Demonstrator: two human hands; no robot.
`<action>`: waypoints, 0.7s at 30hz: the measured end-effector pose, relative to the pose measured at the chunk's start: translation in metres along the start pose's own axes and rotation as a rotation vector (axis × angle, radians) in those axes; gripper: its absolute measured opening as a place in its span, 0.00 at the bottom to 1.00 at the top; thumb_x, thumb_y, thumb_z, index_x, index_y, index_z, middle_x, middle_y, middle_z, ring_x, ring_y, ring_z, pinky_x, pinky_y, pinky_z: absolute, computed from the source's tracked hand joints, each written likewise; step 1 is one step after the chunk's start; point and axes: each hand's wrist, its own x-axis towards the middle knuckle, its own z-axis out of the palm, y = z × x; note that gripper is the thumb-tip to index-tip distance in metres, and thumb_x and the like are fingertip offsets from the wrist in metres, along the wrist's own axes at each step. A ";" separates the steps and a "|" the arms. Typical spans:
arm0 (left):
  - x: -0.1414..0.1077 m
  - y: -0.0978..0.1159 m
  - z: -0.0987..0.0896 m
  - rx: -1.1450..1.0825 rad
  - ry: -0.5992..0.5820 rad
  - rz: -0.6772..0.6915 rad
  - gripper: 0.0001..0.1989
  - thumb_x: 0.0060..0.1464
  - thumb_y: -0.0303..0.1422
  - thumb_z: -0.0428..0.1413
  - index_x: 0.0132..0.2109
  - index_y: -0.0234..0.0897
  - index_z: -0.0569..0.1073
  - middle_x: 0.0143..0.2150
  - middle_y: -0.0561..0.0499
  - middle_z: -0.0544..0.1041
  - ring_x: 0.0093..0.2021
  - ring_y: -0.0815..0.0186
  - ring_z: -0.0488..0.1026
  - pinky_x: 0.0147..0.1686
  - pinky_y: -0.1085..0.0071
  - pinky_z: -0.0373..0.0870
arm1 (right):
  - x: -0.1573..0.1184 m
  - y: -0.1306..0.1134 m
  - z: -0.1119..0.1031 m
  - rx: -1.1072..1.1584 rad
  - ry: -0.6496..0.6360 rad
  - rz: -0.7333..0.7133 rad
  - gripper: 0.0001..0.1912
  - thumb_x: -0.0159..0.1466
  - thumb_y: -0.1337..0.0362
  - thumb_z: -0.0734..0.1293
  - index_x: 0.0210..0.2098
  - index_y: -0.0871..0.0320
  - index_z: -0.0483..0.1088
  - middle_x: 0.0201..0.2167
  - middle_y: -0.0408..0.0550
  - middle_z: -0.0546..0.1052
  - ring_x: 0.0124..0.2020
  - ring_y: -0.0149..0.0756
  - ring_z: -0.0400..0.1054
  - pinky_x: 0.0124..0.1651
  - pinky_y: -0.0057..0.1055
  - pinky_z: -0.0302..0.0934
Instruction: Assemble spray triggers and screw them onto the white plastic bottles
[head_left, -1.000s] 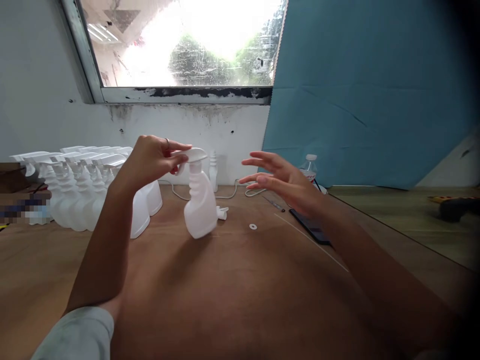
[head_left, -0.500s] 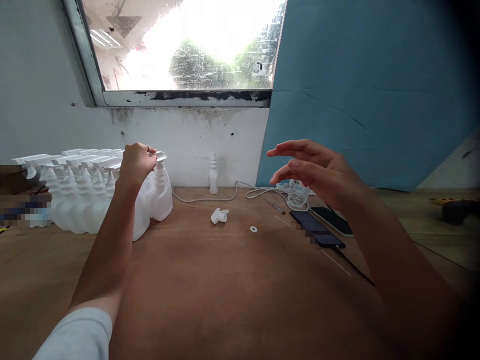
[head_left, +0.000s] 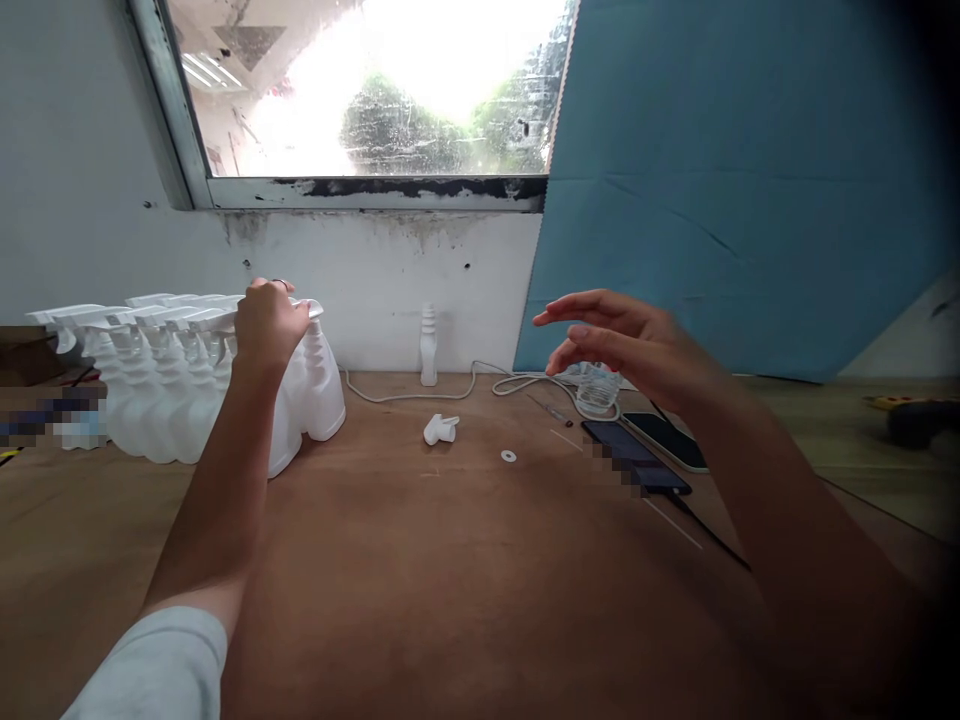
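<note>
At the left stand several white spray bottles (head_left: 165, 410) in close rows, their white trigger heads pointing left and toward me. My left hand (head_left: 270, 322) is closed on the white spray head (head_left: 311, 308) of a bottle at the right end of the group. Part of that head is hidden by the fingers. Over the right side of the table my right hand (head_left: 619, 335) hangs in the air, fingers apart, holding nothing. A white nozzle piece (head_left: 441, 429) and a white ring (head_left: 508, 456) lie on the brown table (head_left: 465, 580).
A slim white bottle (head_left: 428, 345) stands by the wall beside a pale cable (head_left: 390, 401). Below my right hand are a clear container (head_left: 598, 388), a dark phone (head_left: 634, 455) and another phone (head_left: 664, 440). A dark tool (head_left: 922, 422) lies far right.
My left hand has shifted slightly left, and the spray head under it has turned or tilted a little. My right hand has barely moved.
</note>
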 end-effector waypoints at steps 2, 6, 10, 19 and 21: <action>-0.006 0.009 -0.010 0.002 0.096 0.047 0.17 0.54 0.37 0.53 0.49 0.36 0.73 0.52 0.39 0.70 0.44 0.51 0.73 0.46 0.60 0.67 | 0.001 0.001 -0.001 -0.022 -0.037 -0.001 0.14 0.61 0.54 0.66 0.44 0.52 0.71 0.50 0.49 0.74 0.31 0.36 0.74 0.40 0.40 0.67; -0.029 0.039 -0.008 -0.176 0.019 0.304 0.16 0.59 0.39 0.49 0.47 0.36 0.74 0.45 0.42 0.73 0.41 0.55 0.73 0.44 0.62 0.67 | 0.008 0.023 0.003 -0.231 -0.241 0.072 0.16 0.61 0.51 0.65 0.41 0.55 0.72 0.35 0.47 0.78 0.29 0.35 0.72 0.33 0.34 0.65; -0.081 0.061 0.050 -0.395 -0.401 0.613 0.17 0.57 0.42 0.51 0.44 0.36 0.75 0.42 0.46 0.76 0.37 0.63 0.74 0.40 0.69 0.70 | 0.005 0.078 0.023 -0.554 -0.554 0.117 0.11 0.63 0.60 0.63 0.38 0.58 0.74 0.29 0.47 0.78 0.30 0.36 0.72 0.33 0.31 0.63; -0.155 0.049 0.155 -0.606 -0.795 0.719 0.21 0.52 0.35 0.57 0.53 0.35 0.71 0.56 0.39 0.69 0.57 0.52 0.66 0.59 0.57 0.60 | -0.032 0.155 0.062 -0.621 -0.499 0.036 0.11 0.62 0.67 0.62 0.42 0.61 0.74 0.43 0.55 0.74 0.44 0.42 0.69 0.50 0.35 0.60; -0.160 0.048 0.149 -0.662 -0.814 0.686 0.16 0.54 0.35 0.56 0.50 0.35 0.72 0.52 0.40 0.73 0.54 0.54 0.69 0.57 0.59 0.62 | -0.036 0.154 0.065 -0.599 -0.455 0.040 0.09 0.62 0.67 0.63 0.38 0.61 0.73 0.38 0.54 0.75 0.40 0.40 0.69 0.45 0.34 0.61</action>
